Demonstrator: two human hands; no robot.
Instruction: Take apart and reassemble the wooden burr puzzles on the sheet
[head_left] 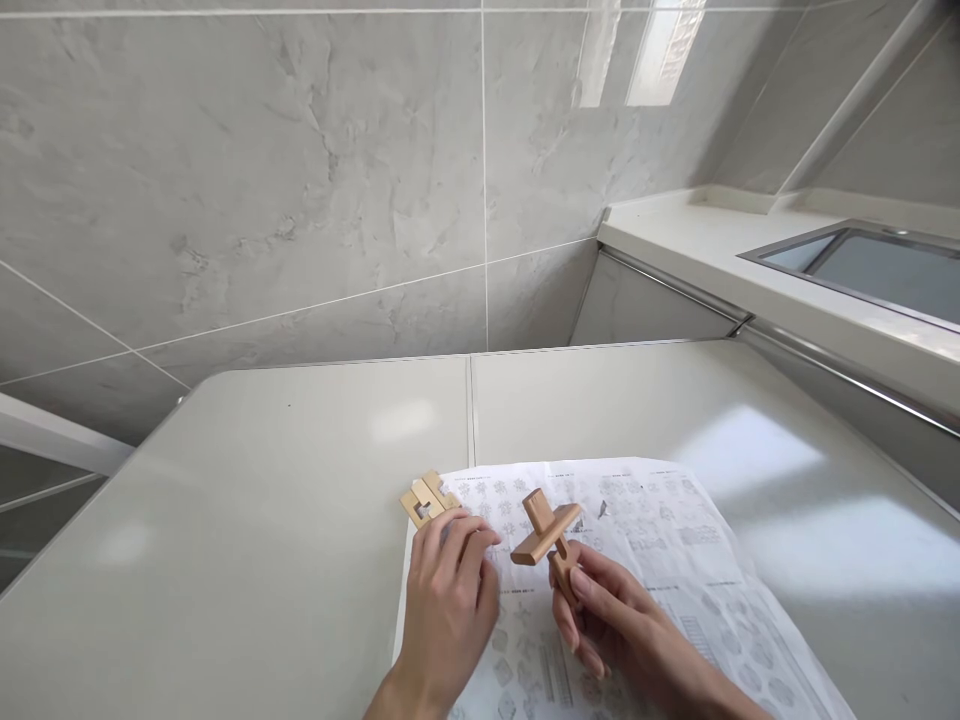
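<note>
The right hand (pixel 622 625) pinched a crossed, light-brown wooden puzzle assembly (pixel 546 535) between its fingers. The left hand (pixel 448 590), fingers loosely together, touched two notched wooden blocks (pixel 426 497). Both hovered over a printed white instruction sheet (pixel 675 540) near the pale worktop's (pixel 262 500) near edge.

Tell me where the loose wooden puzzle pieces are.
In the head view, the loose wooden puzzle pieces lie at the instruction sheet's far left corner, right by the left hand.

Two hands: one left hand (pixel 446 590), one right hand (pixel 622 630). One wooden cross (pixel 546 535), seemingly two notched wooden blocks (pixel 427 498), one printed sheet (pixel 675 540), one surface (pixel 285 500).
</note>
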